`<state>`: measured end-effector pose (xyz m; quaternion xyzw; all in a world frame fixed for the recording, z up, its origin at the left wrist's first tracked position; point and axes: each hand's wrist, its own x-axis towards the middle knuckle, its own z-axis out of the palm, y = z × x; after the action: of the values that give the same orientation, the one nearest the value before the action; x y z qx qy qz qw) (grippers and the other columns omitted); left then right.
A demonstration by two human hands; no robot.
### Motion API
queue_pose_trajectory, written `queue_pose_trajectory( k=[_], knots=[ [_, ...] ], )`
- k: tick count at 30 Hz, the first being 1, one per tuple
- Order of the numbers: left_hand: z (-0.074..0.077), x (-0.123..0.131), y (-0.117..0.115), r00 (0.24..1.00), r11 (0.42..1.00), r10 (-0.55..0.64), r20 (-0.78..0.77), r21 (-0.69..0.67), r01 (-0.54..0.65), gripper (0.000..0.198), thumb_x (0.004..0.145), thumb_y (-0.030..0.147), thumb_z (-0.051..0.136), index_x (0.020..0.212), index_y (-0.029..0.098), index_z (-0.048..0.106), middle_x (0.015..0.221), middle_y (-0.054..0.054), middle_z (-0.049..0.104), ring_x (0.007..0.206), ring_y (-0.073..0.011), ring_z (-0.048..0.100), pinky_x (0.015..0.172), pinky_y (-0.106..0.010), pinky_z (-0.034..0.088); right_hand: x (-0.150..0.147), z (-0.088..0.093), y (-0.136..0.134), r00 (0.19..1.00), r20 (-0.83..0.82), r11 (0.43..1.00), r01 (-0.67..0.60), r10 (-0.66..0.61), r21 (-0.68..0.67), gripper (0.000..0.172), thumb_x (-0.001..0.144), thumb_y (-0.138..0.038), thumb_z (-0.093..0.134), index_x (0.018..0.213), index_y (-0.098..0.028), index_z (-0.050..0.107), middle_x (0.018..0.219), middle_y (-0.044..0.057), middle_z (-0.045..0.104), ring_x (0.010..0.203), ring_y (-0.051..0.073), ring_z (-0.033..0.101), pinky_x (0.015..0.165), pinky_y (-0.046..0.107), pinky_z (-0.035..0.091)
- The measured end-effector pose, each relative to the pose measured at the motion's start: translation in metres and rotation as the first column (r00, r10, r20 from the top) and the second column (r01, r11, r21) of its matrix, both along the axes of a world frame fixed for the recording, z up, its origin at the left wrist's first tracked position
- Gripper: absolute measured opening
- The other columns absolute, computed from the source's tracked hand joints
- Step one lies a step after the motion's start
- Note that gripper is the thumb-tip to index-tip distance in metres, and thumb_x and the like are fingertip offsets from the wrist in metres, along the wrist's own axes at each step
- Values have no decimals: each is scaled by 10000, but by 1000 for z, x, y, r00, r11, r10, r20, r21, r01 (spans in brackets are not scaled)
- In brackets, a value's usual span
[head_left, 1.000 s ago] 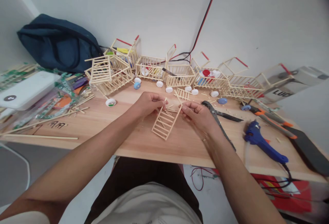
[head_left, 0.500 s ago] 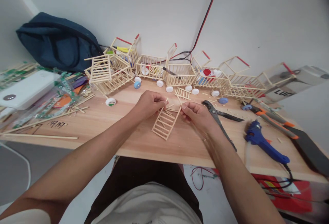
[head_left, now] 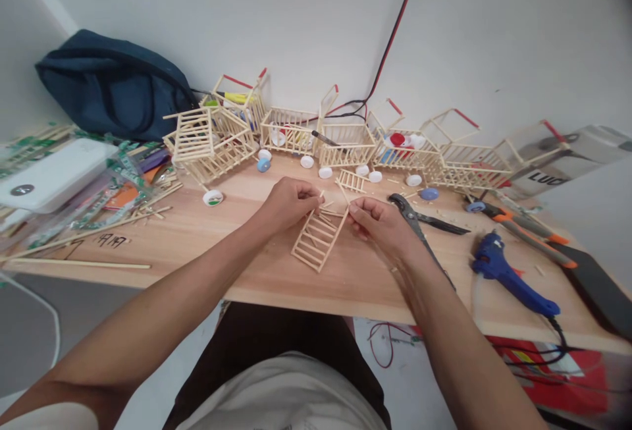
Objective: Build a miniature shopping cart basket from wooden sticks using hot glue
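A small ladder-like frame of thin wooden sticks (head_left: 318, 240) is held just over the table, its near end slanting toward me. My left hand (head_left: 295, 203) pinches its far left corner between thumb and fingers. Opposite, my right hand (head_left: 372, 218) pinches the far right corner. A few short loose stick pieces lie just behind the frame, partly covered by it. Farther back is a smaller stick grid (head_left: 351, 180), flat on the wooden table (head_left: 276, 272).
Several stick-built miniature shopping carts (head_left: 291, 128) line the wall. To the right lie black-handled pliers (head_left: 419, 219), a blue glue gun (head_left: 513, 275) and orange-handled pliers (head_left: 533, 236). On the left are a white power bank (head_left: 54, 176), loose sticks (head_left: 81, 263) and a dark blue bag (head_left: 113, 87).
Both hands keep their pinch on the stick frame, which has barely shifted. The view has moved very slightly.
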<state>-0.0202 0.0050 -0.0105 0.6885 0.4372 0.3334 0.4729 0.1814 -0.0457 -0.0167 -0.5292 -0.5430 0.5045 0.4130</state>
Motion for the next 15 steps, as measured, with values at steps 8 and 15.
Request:
queue_pose_trajectory(
  k=[8,15],
  knots=[
    [-6,6,8,1000,1000,5,22,-7,-5,188,735,289,591,679,128,669,581,0,615,536,-106,516,530,-215,366,6,-1,1,989,135,997,58,-64,53,356,754,-535,627,752,-185,558,592,-33,539,454,76,377,454,230,258],
    [-4,6,10,997,996,55,60,-75,-50,168,733,277,610,726,127,684,586,-2,616,507,-93,498,482,-196,340,25,-4,-12,639,700,941,124,-318,315,162,838,-311,507,737,-212,586,652,29,637,598,173,536,582,289,340]
  ],
)
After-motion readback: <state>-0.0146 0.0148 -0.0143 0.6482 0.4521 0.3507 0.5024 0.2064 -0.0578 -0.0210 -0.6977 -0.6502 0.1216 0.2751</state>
